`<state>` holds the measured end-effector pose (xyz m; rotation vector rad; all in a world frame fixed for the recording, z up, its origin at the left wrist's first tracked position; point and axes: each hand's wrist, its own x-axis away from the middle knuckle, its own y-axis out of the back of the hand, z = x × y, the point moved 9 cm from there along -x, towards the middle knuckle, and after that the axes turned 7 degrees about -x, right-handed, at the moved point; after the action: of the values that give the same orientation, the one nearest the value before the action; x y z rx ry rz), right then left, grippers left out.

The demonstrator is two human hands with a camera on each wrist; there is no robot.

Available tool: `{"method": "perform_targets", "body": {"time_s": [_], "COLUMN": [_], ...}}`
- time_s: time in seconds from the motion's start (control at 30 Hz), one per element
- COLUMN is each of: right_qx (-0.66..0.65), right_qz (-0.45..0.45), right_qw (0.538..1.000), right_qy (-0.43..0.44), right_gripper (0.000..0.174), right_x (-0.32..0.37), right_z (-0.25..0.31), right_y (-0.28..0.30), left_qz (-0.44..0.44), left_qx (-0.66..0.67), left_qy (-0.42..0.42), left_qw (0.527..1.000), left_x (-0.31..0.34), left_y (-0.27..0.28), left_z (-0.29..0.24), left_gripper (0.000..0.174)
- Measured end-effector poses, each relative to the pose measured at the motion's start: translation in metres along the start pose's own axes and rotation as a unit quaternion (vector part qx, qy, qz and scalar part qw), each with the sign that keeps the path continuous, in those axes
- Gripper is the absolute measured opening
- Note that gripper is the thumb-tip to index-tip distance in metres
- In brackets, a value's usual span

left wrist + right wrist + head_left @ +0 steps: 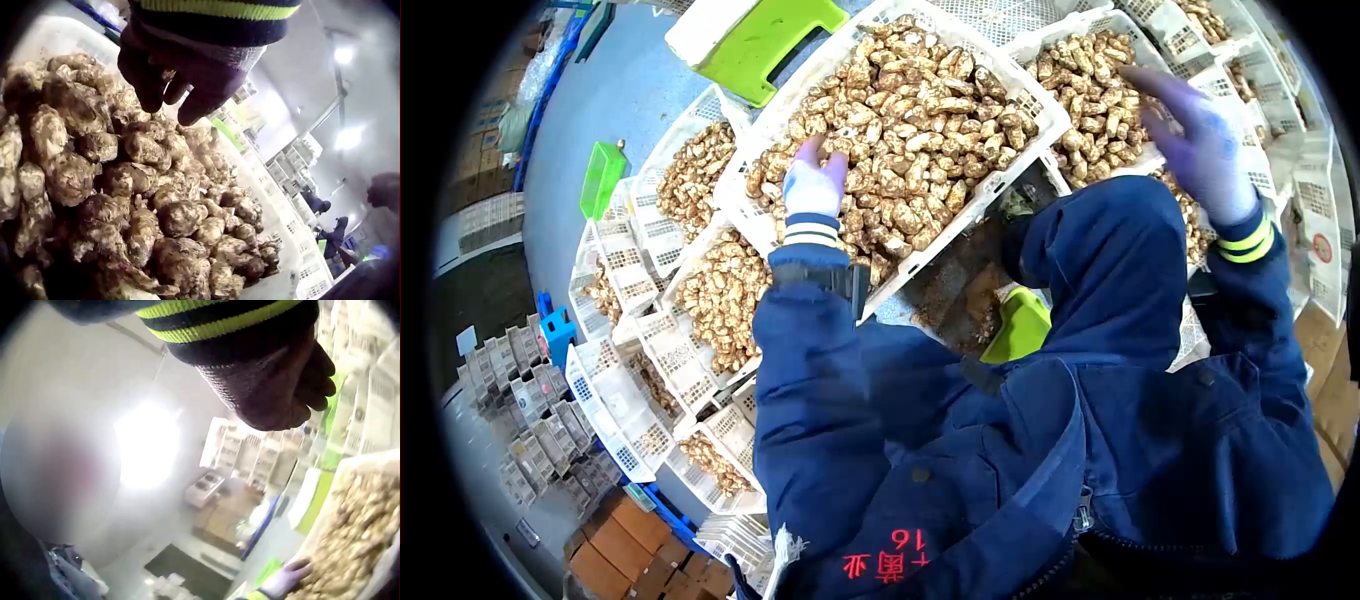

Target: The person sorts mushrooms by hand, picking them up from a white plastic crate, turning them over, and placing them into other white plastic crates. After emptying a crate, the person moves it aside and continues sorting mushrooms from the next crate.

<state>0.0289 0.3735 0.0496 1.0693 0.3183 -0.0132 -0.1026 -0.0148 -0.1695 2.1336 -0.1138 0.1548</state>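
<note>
A large white crate (960,235) heaped with soil-stained mushrooms (920,130) stands before me. My left hand (813,185), in a white and purple glove, rests at the near left part of this heap, thumb and fingers apart. In the left wrist view its fingers (194,106) point down at the mushrooms near the crate's wall. My right hand (1205,150), gloved alike, is over the right edge of a second crate of mushrooms (1090,100), its fingers spread. In the right wrist view the right hand (275,387) shows loosely bent fingers, with nothing seen in them.
More white crates of mushrooms (725,295) stand along the left, and others (1320,240) on the right. Green plastic stools (770,45) lie around, one (1020,325) by my knees. Cardboard boxes (615,545) stand at lower left. Other people (337,237) are farther off.
</note>
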Motion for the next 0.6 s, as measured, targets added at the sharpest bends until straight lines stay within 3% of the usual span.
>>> {"method": "perform_targets", "body": {"time_s": [0.07, 0.1, 0.13, 0.17, 0.23, 0.27, 0.33, 0.4, 0.43, 0.47, 0.53, 0.6], "right_qx": [-0.109, -0.16, -0.198, -0.188, -0.127, -0.141, -0.08, -0.095, -0.099, -0.186, -0.143, -0.116], "right_qz": [0.062, 0.025, 0.087, 0.196, 0.321, 0.323, 0.45, 0.32, 0.253, 0.313, 0.334, 0.377], "right_qw": [0.992, 0.978, 0.965, 0.951, 0.929, 0.923, 0.873, 0.93, 0.951, 0.916, 0.918, 0.905], "right_qy": [0.031, 0.129, 0.147, 0.15, 0.132, 0.157, 0.167, 0.155, 0.148, 0.169, 0.162, 0.159], "right_gripper": [0.031, 0.033, 0.027, 0.022, 0.019, 0.02, 0.019, 0.017, 0.016, 0.016, 0.016, 0.016], "right_x": [-0.033, -0.028, -0.025, -0.027, -0.003, 0.022, 0.045, 0.03, 0.021, 0.021, 0.022, 0.029], "right_z": [0.065, 0.08, 0.102, 0.134, 0.15, 0.139, 0.129, 0.138, 0.14, 0.139, 0.138, 0.135], "right_y": [-0.057, -0.096, -0.136, -0.151, -0.215, -0.243, -0.275, -0.262, -0.249, -0.25, -0.257, -0.266], "left_qz": [0.03, 0.045, 0.03, 0.083, 0.183, 0.23, 0.162, 0.116, 0.048, 0.033, 0.03, 0.079], "left_qx": [-0.122, -0.129, -0.188, -0.17, -0.146, -0.14, -0.127, -0.071, -0.106, -0.159, -0.259, -0.309], "left_qy": [-0.006, -0.038, -0.034, -0.023, -0.007, -0.003, 0.015, 0.021, -0.064, -0.142, -0.189, -0.146], "left_qw": [0.992, 0.99, 0.981, 0.982, 0.972, 0.963, 0.978, 0.991, 0.991, 0.976, 0.947, 0.937], "left_x": [-0.011, -0.022, -0.031, -0.036, -0.037, -0.027, -0.029, -0.047, -0.048, -0.053, -0.057, -0.065], "left_y": [-0.006, -0.017, -0.026, -0.032, -0.028, -0.016, 0.002, 0.002, 0.001, -0.014, -0.037, -0.054], "left_z": [-0.024, -0.021, -0.011, -0.004, -0.012, -0.027, -0.029, -0.027, -0.046, -0.06, -0.071, -0.064], "left_gripper": [0.058, 0.059, 0.054, 0.052, 0.048, 0.048, 0.045, 0.042, 0.038, 0.036, 0.038, 0.043]}}
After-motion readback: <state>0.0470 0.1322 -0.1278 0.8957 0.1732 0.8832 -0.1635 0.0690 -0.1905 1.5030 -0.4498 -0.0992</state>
